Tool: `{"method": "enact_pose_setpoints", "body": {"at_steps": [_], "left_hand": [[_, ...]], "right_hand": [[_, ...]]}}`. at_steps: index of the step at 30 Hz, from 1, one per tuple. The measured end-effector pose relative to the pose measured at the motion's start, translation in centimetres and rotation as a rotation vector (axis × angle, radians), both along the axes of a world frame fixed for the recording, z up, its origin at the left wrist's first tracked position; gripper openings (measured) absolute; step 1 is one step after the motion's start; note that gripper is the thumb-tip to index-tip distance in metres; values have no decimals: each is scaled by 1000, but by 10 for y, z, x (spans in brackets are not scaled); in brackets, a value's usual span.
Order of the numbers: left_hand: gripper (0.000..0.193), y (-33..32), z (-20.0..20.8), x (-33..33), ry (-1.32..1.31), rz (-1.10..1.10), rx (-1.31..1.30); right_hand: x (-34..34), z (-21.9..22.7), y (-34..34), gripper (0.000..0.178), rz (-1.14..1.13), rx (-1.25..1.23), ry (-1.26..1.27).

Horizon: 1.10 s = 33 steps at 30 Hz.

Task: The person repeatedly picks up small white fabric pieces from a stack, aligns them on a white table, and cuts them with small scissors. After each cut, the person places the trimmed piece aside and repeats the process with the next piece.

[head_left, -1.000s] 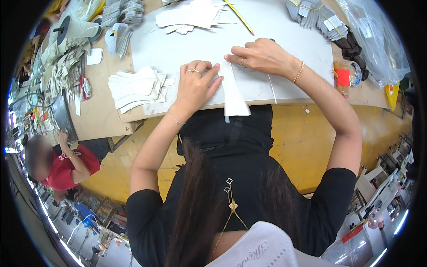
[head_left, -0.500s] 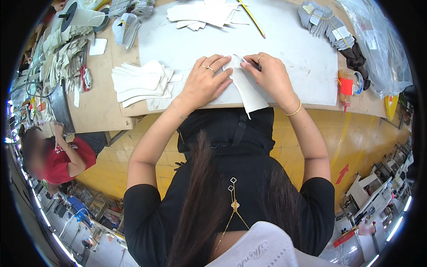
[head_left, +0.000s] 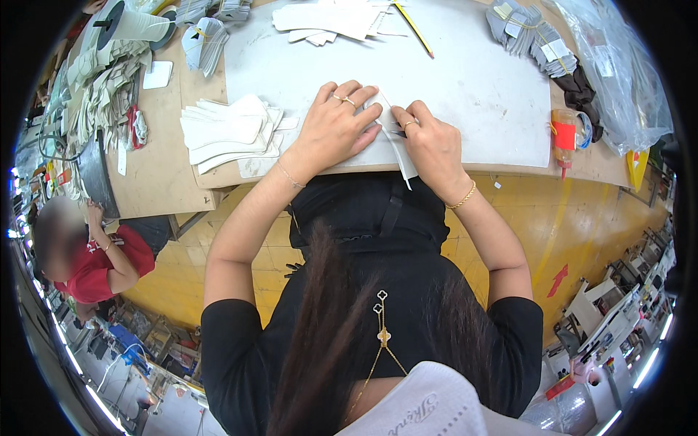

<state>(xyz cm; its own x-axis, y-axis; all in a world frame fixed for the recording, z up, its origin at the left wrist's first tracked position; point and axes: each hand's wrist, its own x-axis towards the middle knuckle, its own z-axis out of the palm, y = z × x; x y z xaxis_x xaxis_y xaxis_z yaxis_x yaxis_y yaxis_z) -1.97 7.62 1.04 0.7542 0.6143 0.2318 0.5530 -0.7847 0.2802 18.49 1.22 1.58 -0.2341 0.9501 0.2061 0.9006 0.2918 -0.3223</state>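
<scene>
A long, pale white cut piece (head_left: 402, 157) lies between my hands at the table's near edge, its lower end sticking out past the edge. My left hand (head_left: 340, 125) is closed on the piece's left side, thumb and fingers bent against it. On the other side my right hand (head_left: 430, 144) has its fingers curled in at the piece's right edge. Something small and dark shows by the right fingertips, too little to name. To the left of my left hand, a loose stack of white cut pieces (head_left: 229, 131) sits on the table.
More white pieces (head_left: 331, 19) and a yellow pencil (head_left: 413, 29) lie at the far side of the grey sheet (head_left: 487, 109). Rubber-banded grey bundles (head_left: 531, 36), a squeeze bottle (head_left: 564, 138) and clear plastic (head_left: 618, 73) are on the right. A spool (head_left: 138, 25) stands far left. A person in red (head_left: 109, 261) is at left.
My right hand has come nearer to me along the piece, its fingers curling in more. The piece now looks narrower, turned more on edge. My left hand has hardly moved.
</scene>
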Motion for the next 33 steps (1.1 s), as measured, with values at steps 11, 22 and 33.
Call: {"method": "enact_pose_setpoints", "body": {"at_steps": [11, 22, 33], "left_hand": [[44, 1, -5, 0, 19, 60, 59], [51, -1, -8, -12, -138, 149, -92], [42, -6, -14, -9, 15, 156, -12]], "right_hand": [[-4, 0, 1, 29, 56, 57, -94], [-10, -1, 27, 31, 100, 1, 58], [20, 19, -24, 43, 73, -123, 69]]}}
